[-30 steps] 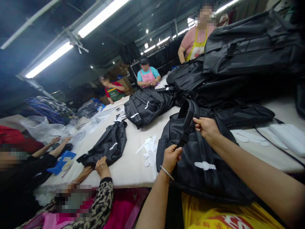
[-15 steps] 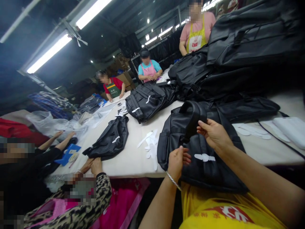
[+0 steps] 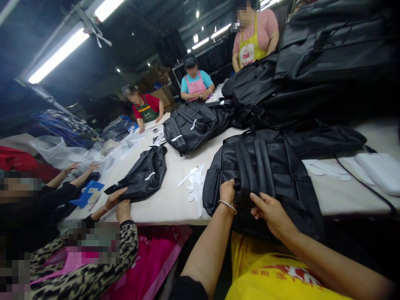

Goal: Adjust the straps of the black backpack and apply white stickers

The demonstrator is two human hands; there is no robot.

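Observation:
A black backpack (image 3: 281,166) lies at the table's front edge, its two shoulder straps (image 3: 254,166) side by side on top. My left hand (image 3: 227,192), with a twisted bracelet at the wrist, is closed around a black strap piece at the near left of the backpack. My right hand (image 3: 265,210) is at the lower end of the straps, thumb and fingers pinched on a strap part; its exact grip is partly hidden. No white tag shows on this backpack.
White paper pieces (image 3: 196,187) lie left of the backpack. A smaller black bag (image 3: 143,177) is under a neighbour's hands. Another backpack (image 3: 195,127) and a tall black bag pile (image 3: 325,62) stand behind. A black cord and white stacks (image 3: 379,171) lie right. Several people stand around.
The strap that stood raised in my hands now lies flat beside the other. My right hand moved down and toward me. The white tag on the backpack is out of sight.

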